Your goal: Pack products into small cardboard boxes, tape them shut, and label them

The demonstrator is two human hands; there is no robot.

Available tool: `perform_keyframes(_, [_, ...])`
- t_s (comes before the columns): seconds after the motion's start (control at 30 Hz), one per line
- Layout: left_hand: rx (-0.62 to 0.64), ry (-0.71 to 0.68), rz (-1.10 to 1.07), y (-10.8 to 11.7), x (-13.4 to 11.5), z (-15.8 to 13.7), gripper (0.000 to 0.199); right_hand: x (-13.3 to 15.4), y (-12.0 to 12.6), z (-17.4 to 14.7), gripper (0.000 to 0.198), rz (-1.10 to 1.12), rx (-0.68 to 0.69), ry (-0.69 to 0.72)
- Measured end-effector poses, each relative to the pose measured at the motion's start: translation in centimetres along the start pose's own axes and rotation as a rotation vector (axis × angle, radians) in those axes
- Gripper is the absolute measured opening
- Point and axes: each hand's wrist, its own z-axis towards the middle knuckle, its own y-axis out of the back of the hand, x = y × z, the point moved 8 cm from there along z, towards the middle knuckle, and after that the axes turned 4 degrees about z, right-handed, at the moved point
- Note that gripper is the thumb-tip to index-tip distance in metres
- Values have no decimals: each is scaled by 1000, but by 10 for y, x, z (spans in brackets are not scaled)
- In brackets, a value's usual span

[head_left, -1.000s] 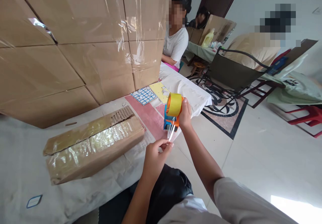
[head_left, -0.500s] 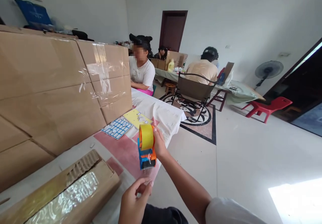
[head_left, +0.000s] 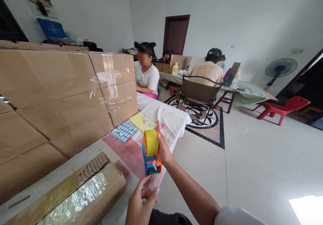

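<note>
My right hand (head_left: 164, 149) is closed around a blue-and-orange tape dispenser (head_left: 152, 161), held up above the table's near edge. A yellow-looking roll of packing tape (head_left: 151, 142) sits at its top. Just below the dispenser's lower end, my left hand (head_left: 142, 199) has its fingers curled, with the index fingertip against that end. Its thumb and fingers are at the loose end of clear tape, which barely shows. To the left, on the table, lies a long cardboard box (head_left: 101, 198) with shiny clear tape along its top seam.
Stacked taped cartons (head_left: 68, 110) form a wall at the left. A blue-and-white label sheet (head_left: 123, 131) and a yellow sheet (head_left: 143, 121) lie on the cloth-covered table (head_left: 174, 117). A person (head_left: 148, 75) sits beyond it. Another sits in a folding chair (head_left: 200, 92). A red chair (head_left: 285, 108) stands right.
The dispenser and my left fingers have come closer together, so the strip of tape between them looks shorter. My view has shifted slightly, moving the scene right and down.
</note>
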Motion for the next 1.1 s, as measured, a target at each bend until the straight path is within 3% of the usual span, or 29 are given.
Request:
perform_keyframes(0.3, [24, -73, 32, 1, -8, -1, 59, 3, -7, -6, 40, 70, 30, -12])
perform_keyframes(0.7, [-101, -129, 76, 14, -3, 0, 58, 9, -19, -17, 33, 99, 75, 26])
perform_keyframes(1.1, [-246, -363, 279, 23, -27, -10, 49, 4, -6, -24, 31, 175, -88, -46])
